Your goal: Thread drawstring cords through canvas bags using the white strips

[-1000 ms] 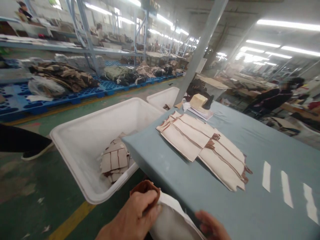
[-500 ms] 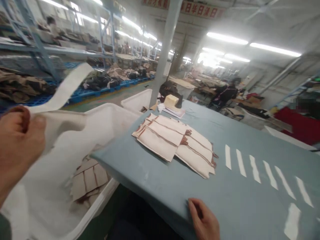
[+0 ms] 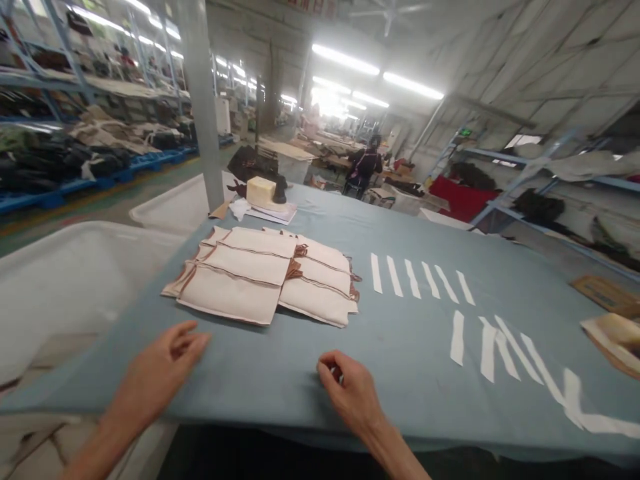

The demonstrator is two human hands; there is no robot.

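My left hand (image 3: pixel 163 373) is over the near left of the blue-green cloth-covered table (image 3: pixel 280 373), empty, fingers half bent and thumb apart. My right hand (image 3: pixel 350 390) rests near the table's front edge, fingers curled in with thumb against index and nothing visible in it. Just beyond the hands lie two overlapping stacks of cream fabric panels with brown trim, a left stack (image 3: pixel 235 283) and a right stack (image 3: pixel 320 283). White strips (image 3: pixel 410 279) lie in a row to the right. Nearer me, more strips (image 3: pixel 487 350) lie loosely, some crossing.
A white bin (image 3: pixel 95 267) stands against the table's left side, with cream pieces inside. A yellow block (image 3: pixel 261 192) sits on papers (image 3: pixel 275 212) at the back, by a grey post (image 3: pixel 200 100). A cardboard piece (image 3: pixel 607 297) lies far right. A person (image 3: pixel 365 167) is in the background.
My left hand has let go of a white strip and come from above the bin to the table. The view has turned right, showing more strips. My right hand stays curled near the edge.
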